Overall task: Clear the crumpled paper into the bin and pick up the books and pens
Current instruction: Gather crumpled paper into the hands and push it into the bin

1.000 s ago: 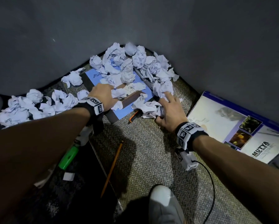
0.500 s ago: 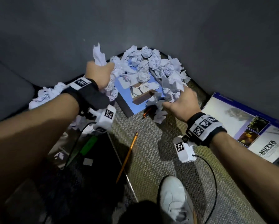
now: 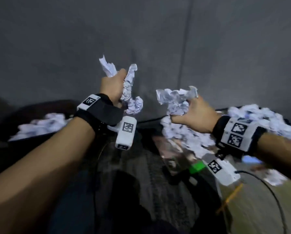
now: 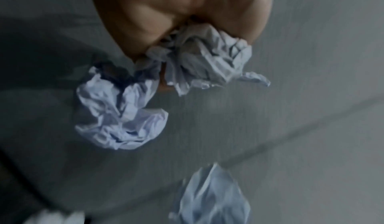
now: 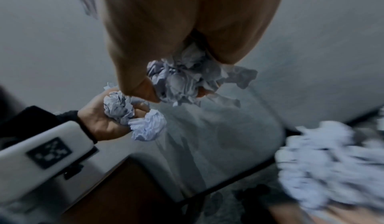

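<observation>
My left hand (image 3: 113, 85) is raised in front of the grey wall and grips a bunch of crumpled white paper (image 3: 130, 97); the left wrist view shows the wad (image 4: 207, 60) squeezed in its fingers, with one ball (image 4: 120, 112) dangling. My right hand (image 3: 193, 114) is lifted beside it and clutches another wad of crumpled paper (image 3: 176, 100), also seen under its fingers (image 5: 182, 78). A blurred heap of crumpled paper (image 3: 252, 119) lies on the floor to the right. An orange pencil (image 3: 230, 198) and a green pen (image 3: 196, 167) lie on the carpet below.
More crumpled paper (image 3: 38, 125) lies at the far left by a dark rounded shape. The grey wall (image 3: 141, 31) fills the background. A black cable (image 3: 266, 188) trails from my right wrist camera across the carpet (image 3: 252, 217).
Both hands closed on wads of paper on the floor and lifted them upward and leftward. The view has swung left, so the blue book and the magazine have left the frame.
</observation>
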Available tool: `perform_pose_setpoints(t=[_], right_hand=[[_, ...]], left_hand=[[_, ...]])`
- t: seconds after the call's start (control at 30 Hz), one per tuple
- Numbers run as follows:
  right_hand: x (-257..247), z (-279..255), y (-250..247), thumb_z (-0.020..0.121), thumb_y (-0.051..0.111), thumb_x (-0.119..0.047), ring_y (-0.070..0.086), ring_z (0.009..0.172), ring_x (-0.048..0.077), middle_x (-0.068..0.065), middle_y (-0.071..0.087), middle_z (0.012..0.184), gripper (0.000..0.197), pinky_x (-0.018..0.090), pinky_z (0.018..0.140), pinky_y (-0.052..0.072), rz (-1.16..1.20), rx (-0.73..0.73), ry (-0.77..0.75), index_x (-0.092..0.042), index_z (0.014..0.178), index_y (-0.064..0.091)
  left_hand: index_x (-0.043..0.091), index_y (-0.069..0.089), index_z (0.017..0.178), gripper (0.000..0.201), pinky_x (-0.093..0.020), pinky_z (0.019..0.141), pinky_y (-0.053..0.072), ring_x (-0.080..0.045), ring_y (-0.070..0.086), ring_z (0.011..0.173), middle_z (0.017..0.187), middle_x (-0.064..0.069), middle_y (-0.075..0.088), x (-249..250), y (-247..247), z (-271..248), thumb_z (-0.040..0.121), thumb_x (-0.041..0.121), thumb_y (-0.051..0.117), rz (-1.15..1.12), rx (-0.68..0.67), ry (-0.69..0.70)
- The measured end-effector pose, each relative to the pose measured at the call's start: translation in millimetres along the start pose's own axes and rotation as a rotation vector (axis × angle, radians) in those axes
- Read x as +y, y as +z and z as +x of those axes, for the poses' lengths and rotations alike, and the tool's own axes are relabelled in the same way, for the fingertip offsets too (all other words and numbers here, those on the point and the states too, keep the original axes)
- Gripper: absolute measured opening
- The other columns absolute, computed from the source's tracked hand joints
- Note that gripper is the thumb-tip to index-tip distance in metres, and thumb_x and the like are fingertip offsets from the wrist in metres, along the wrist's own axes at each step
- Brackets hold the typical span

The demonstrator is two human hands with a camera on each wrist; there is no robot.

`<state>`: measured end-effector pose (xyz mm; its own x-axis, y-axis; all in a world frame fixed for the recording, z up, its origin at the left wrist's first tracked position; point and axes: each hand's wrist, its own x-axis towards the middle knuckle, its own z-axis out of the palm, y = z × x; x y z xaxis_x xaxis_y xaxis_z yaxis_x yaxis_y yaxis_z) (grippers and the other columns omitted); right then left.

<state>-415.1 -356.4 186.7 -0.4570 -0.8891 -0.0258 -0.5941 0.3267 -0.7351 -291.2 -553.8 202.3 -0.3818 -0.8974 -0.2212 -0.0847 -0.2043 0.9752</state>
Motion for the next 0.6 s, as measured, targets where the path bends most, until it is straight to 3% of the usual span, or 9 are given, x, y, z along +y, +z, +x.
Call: perform_pose_setpoints(t=[0.1, 0.2, 0.3, 0.37, 0.43, 0.47, 0.53, 0.6], right_hand=[[-85, 30, 43, 0.076, 0.073, -0.012, 0.049, 0.049, -0.006, -0.008, 0.053, 0.065, 0.013, 0.005, 0.049, 0.035, 0.025, -0.192, -0.157, -0.015, 0.074, 0.06], [-143, 55, 87, 0.075, 0.071, -0.006, 0.047, 0.049, -0.002, -0.002, 0.058, 0.069, 0.01, 0.005, 0.051, 0.037, 0.08, -0.285, -0.235, -0.004, 0.082, 0.063], [-189, 83, 138, 0.075, 0.072, -0.005, 0.05, 0.047, -0.003, -0.011, 0.059, 0.06, 0.012, 0.007, 0.052, 0.041, 0.155, -0.369, -0.276, -0.012, 0.075, 0.062], [-208, 100, 168, 0.074, 0.074, -0.012, 0.053, 0.045, -0.005, -0.014, 0.06, 0.056, 0.015, 0.01, 0.051, 0.042, 0.189, -0.39, -0.267, -0.02, 0.075, 0.062], [-218, 114, 196, 0.074, 0.075, -0.018, 0.054, 0.046, -0.004, -0.013, 0.061, 0.059, 0.012, 0.011, 0.048, 0.041, 0.181, -0.399, -0.255, -0.022, 0.073, 0.063], [-219, 124, 210, 0.074, 0.074, -0.021, 0.057, 0.051, -0.001, -0.01, 0.063, 0.063, 0.01, 0.011, 0.048, 0.042, 0.131, -0.423, -0.264, -0.022, 0.073, 0.064], [-220, 135, 233, 0.075, 0.072, -0.031, 0.061, 0.067, 0.012, -0.002, 0.066, 0.078, 0.014, 0.017, 0.056, 0.045, -0.083, -0.474, -0.276, -0.019, 0.081, 0.067], [-222, 140, 254, 0.081, 0.066, -0.035, 0.061, 0.084, 0.025, 0.006, 0.067, 0.096, 0.03, 0.026, 0.067, 0.045, -0.429, -0.516, -0.311, -0.011, 0.099, 0.066]], left_hand=[[0.015, 0.057, 0.073, 0.012, -0.025, 0.055, 0.042, -0.016, 0.053, 0.052, 0.062, 0.0, 0.055, 22, -121, 6, 0.077, 0.026, 0.06, -0.131, 0.214, 0.023], [0.016, 0.059, 0.071, 0.018, -0.03, 0.059, 0.042, -0.017, 0.054, 0.054, 0.063, 0.0, 0.058, 21, -200, 13, 0.068, 0.033, 0.061, -0.137, 0.431, 0.034], [0.013, 0.06, 0.077, 0.024, -0.035, 0.066, 0.045, -0.019, 0.058, 0.072, 0.079, -0.001, 0.063, 10, -243, 20, 0.07, 0.036, 0.061, 0.027, 0.599, 0.083], [0.007, 0.061, 0.087, 0.026, -0.032, 0.068, 0.041, -0.021, 0.055, 0.08, 0.088, -0.008, 0.06, -9, -258, 30, 0.085, 0.033, 0.056, 0.318, 0.555, 0.117], [0.006, 0.058, 0.112, 0.054, -0.035, 0.074, 0.044, -0.029, 0.059, 0.088, 0.102, -0.014, 0.063, -34, -266, 39, 0.086, 0.052, 0.047, 0.779, 0.316, 0.07], [0.011, 0.057, 0.12, 0.072, -0.036, 0.081, 0.048, -0.033, 0.061, 0.097, 0.112, -0.015, 0.064, -49, -271, 50, 0.077, 0.067, 0.043, 0.966, 0.177, 0.011], [0.018, 0.055, 0.128, 0.091, -0.04, 0.096, 0.045, -0.033, 0.057, 0.113, 0.128, -0.014, 0.059, -73, -284, 70, 0.066, 0.082, 0.036, 1.126, 0.06, -0.112], [0.023, 0.047, 0.134, 0.074, -0.043, 0.105, 0.038, -0.027, 0.051, 0.118, 0.133, -0.008, 0.053, -96, -300, 96, 0.08, 0.074, 0.041, 1.104, 0.031, -0.146]])
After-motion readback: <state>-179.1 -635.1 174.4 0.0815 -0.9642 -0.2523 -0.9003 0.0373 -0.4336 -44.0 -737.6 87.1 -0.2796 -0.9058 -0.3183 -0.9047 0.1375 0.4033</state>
